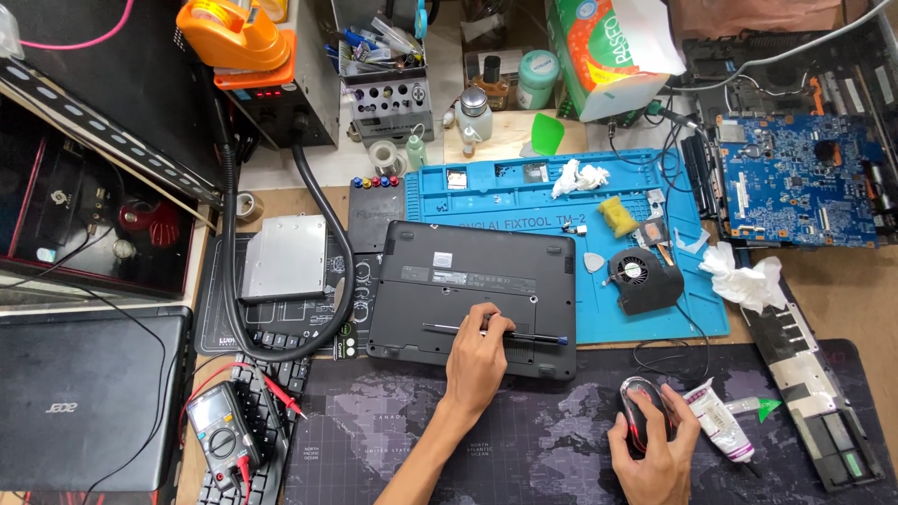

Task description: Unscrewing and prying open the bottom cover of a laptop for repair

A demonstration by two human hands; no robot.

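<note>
Low in the frame, the right hand point(655, 440) lies curled over a black-and-red computer mouse point(644, 413) on the dark map-printed mat point(524, 440), a white paste tube point(720, 423) just to its right. Above and left, the left hand point(477, 353) rests on the upturned black laptop point(472, 297), its fingers point(494, 323) pinching a slim screwdriver point(496, 333) (long axis left to right, blue end toward the frame's right). Farther up, a cooling fan point(641, 277) lies on the blue repair mat point(561, 201), with a blue circuit board point(795, 178) at upper right of the worktop.
</note>
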